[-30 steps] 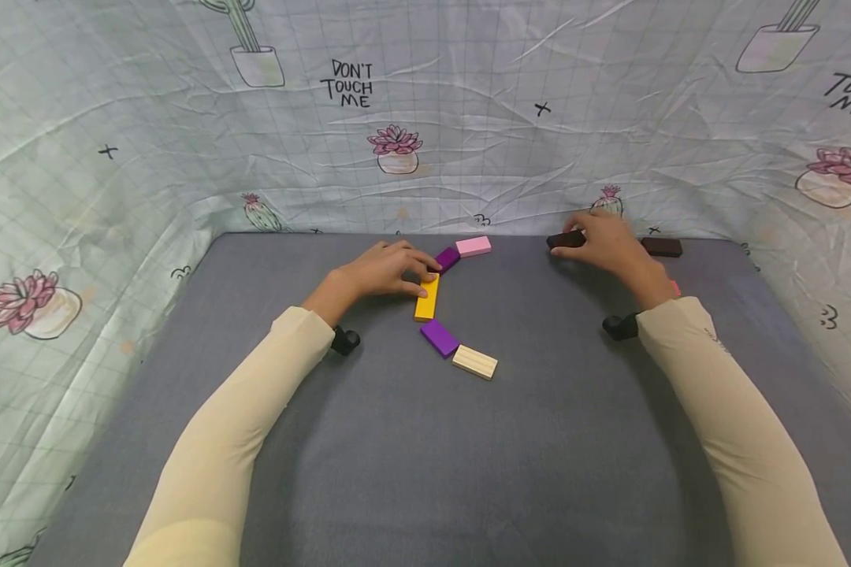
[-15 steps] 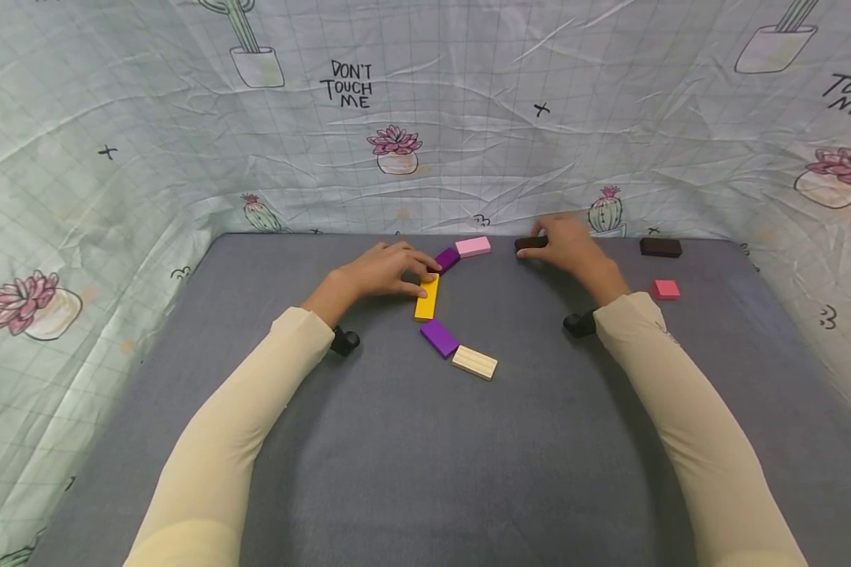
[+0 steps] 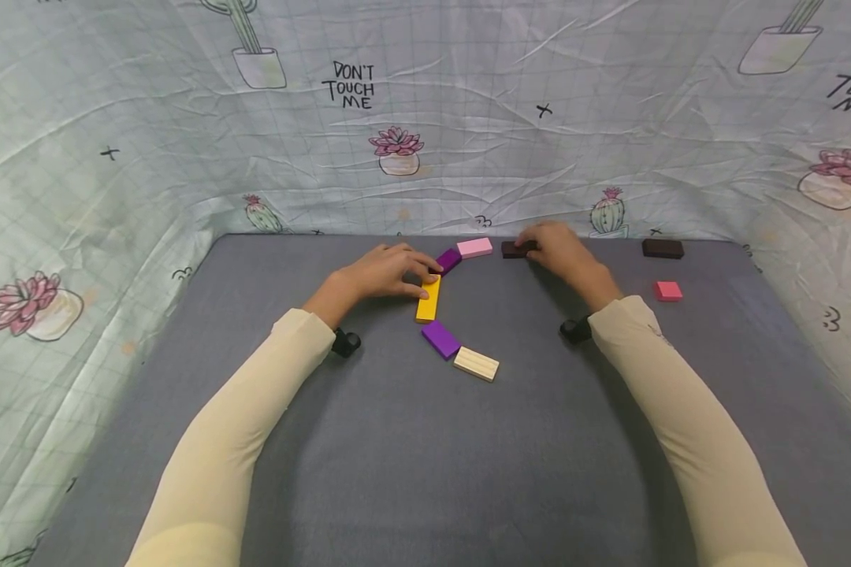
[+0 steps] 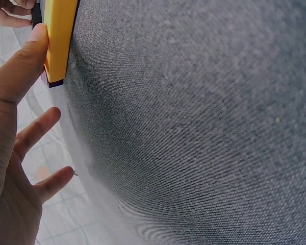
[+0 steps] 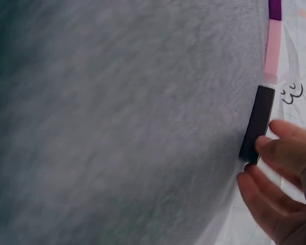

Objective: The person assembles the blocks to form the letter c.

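Observation:
My left hand (image 3: 384, 272) rests at the far end of a yellow block (image 3: 429, 303), its thumb touching the block's side in the left wrist view while other fingers stretch out. With thumb and fingers, my right hand (image 3: 559, 253) holds the near-right end of a dark brown block (image 5: 257, 122), which lies flat at the back of the table. A small gap parts that block from a pink block (image 3: 474, 248). Beyond the yellow block, a dark purple block (image 3: 449, 261) leads to the pink one; towards me follow a purple block (image 3: 441, 339) and a plain wooden block (image 3: 476, 364), forming a curve.
Another dark brown block (image 3: 663, 249) lies at the back right, with a small red block (image 3: 668, 291) nearer me. A patterned cloth (image 3: 468, 142) hangs directly behind and beside the grey table surface (image 3: 468, 472).
My right hand has carried the dark brown block leftwards and down onto the table near the pink block, uncovering the red block. The left hand has stayed in place.

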Demonstrator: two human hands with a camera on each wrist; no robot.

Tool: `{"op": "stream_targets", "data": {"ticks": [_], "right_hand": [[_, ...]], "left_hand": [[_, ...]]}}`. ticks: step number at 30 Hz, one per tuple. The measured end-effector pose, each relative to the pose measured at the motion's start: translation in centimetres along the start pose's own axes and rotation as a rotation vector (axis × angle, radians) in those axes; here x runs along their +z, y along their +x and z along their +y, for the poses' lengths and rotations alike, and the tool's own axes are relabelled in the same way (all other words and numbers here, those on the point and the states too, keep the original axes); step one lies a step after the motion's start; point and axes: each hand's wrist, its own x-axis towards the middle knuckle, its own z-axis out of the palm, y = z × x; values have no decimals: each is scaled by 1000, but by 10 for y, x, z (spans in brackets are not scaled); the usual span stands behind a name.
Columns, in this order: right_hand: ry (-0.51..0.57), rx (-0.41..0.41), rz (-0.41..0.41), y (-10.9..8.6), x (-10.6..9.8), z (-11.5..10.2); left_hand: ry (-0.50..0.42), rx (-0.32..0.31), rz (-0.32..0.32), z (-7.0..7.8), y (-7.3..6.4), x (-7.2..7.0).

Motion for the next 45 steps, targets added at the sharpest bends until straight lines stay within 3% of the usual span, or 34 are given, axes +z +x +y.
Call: {"op": "stream_targets", "data": {"ticks": [7,17,45], "right_hand": [[-22,-97,23,-8,-3,7],[-16,-106,29,-7,-3,13],[-33,-126,46,10,5,4]], "left_hand": [[4,4,13,0,1,0],[5,1,6,1,3,0],[12,-21,2,4,0,0]]}}
